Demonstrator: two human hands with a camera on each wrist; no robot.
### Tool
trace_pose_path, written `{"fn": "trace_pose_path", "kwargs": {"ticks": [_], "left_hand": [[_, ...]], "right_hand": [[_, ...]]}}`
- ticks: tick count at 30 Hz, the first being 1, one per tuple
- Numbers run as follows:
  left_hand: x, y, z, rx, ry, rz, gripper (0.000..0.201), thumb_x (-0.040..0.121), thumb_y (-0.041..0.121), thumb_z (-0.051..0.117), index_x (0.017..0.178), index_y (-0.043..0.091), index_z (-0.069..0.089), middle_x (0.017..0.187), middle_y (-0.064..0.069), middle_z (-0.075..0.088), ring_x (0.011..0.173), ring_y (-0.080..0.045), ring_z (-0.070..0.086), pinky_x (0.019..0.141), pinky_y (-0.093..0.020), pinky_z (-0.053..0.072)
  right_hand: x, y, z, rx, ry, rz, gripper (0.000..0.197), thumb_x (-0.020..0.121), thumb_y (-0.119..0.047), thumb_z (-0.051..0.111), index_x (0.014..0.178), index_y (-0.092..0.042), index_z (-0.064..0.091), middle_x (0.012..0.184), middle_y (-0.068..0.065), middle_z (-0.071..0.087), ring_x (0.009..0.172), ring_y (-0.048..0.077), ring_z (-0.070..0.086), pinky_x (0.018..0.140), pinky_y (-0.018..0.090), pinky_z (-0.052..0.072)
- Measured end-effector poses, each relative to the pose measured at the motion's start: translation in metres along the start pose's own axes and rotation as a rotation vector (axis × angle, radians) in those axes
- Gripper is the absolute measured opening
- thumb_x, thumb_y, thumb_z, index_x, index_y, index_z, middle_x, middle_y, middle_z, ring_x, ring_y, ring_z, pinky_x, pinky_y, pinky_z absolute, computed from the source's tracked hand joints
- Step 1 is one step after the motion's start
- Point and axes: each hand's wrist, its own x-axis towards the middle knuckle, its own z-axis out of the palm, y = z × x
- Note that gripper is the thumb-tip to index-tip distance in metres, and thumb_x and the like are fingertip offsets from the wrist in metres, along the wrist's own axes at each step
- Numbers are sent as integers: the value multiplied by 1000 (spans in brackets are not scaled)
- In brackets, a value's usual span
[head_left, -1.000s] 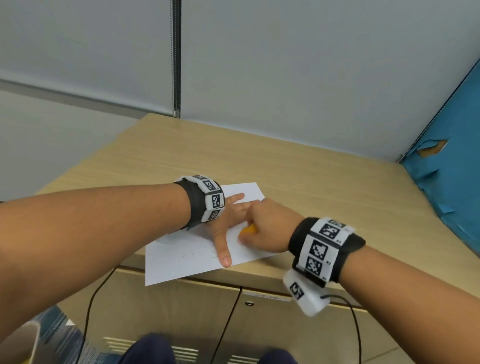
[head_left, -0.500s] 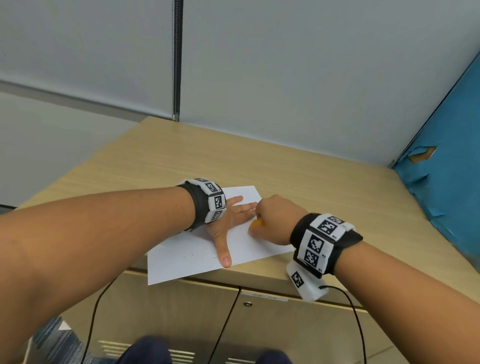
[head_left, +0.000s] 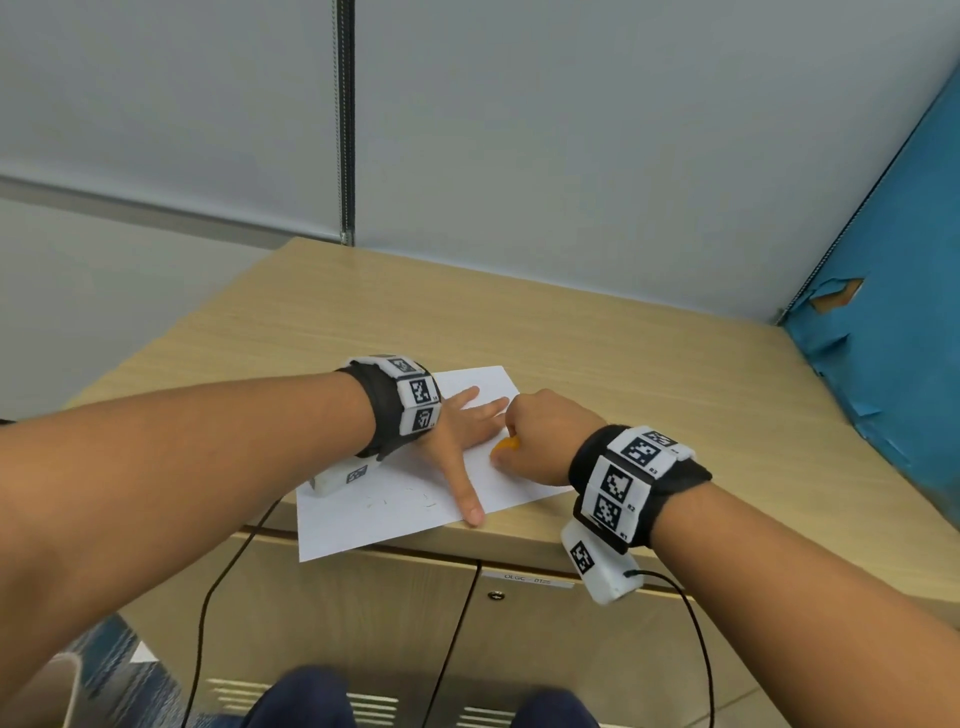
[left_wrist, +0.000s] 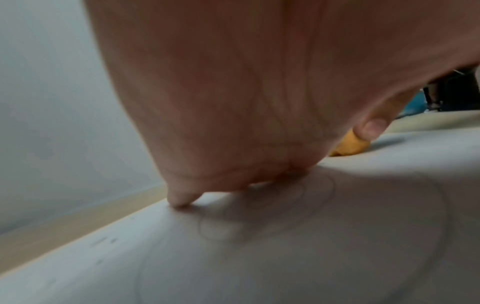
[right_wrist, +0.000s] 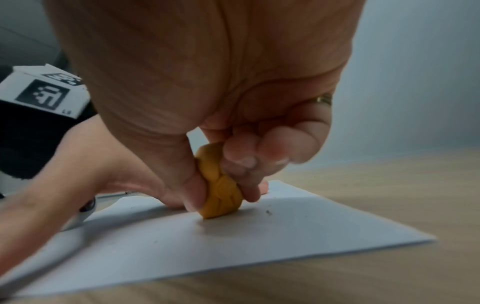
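Observation:
A white sheet of paper (head_left: 395, 499) lies near the front edge of a wooden cabinet top (head_left: 597, 364), with faint pencil marks on it. My left hand (head_left: 467, 431) lies flat on the paper (left_wrist: 337, 236) with straight, spread fingers, pressing it down. My right hand (head_left: 540, 441) is curled, and between thumb and fingers it pinches a small orange eraser (right_wrist: 221, 187) whose lower end touches the paper (right_wrist: 233, 242) just right of the left hand. The eraser (head_left: 506, 445) shows only as a small orange bit in the head view and at the right in the left wrist view (left_wrist: 350, 146).
A grey wall (head_left: 571, 156) stands behind the cabinet, and a blue panel (head_left: 904, 312) with torn patches closes the right side. Cabinet doors (head_left: 363, 623) are below the front edge, with black cables (head_left: 202, 623) hanging over them. Small eraser crumbs (right_wrist: 269, 212) lie on the paper.
My right hand with the eraser has shifted slightly away from me and to the right along the paper. The left hand stays flat in place.

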Motion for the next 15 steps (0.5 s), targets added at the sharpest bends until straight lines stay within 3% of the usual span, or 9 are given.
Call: {"fn": "trace_pose_path", "kwargs": {"ticks": [4,6,8,11,15], "left_hand": [[-4,-5,-5,7,36,31,118,78,68,66,155,32,-15,161,7,-25,149,-26,-20,117,-55,-6],[-11,-17,-17,-34,26,18,98,90,57,60,156,33,-8,164,10,-15,152,-20,-7,119,-45,0],[-18,-29,-26,-50,26,-17,86,94,55,55,157,35,1,164,15,-8,151,-13,2,119,-37,2],[-26,-34,-27,-40,-10,-5,92,88,62,59,155,43,0,163,18,-11,151,-12,-1,121,-40,2],[-27,-21,-15,89,-34,71,119,75,64,73,153,41,-14,162,8,-23,150,-22,-13,118,-56,0]], "right_hand": [[0,1,-1,-12,-5,-2,32,88,-37,62,68,-26,41,73,-4,49,61,12,49,55,27,39],[1,1,-3,-22,-17,6,36,88,-37,63,66,-24,39,72,-3,47,59,14,47,54,27,38],[3,1,-4,-32,-34,10,37,88,-39,63,66,-23,39,74,-2,46,60,16,46,55,27,38],[8,2,-5,-44,-37,5,30,89,-40,62,70,-21,47,78,-1,51,65,19,52,58,28,42],[17,4,-10,-85,-31,12,26,91,-37,57,75,-16,56,80,2,58,69,23,58,57,29,42]]}}
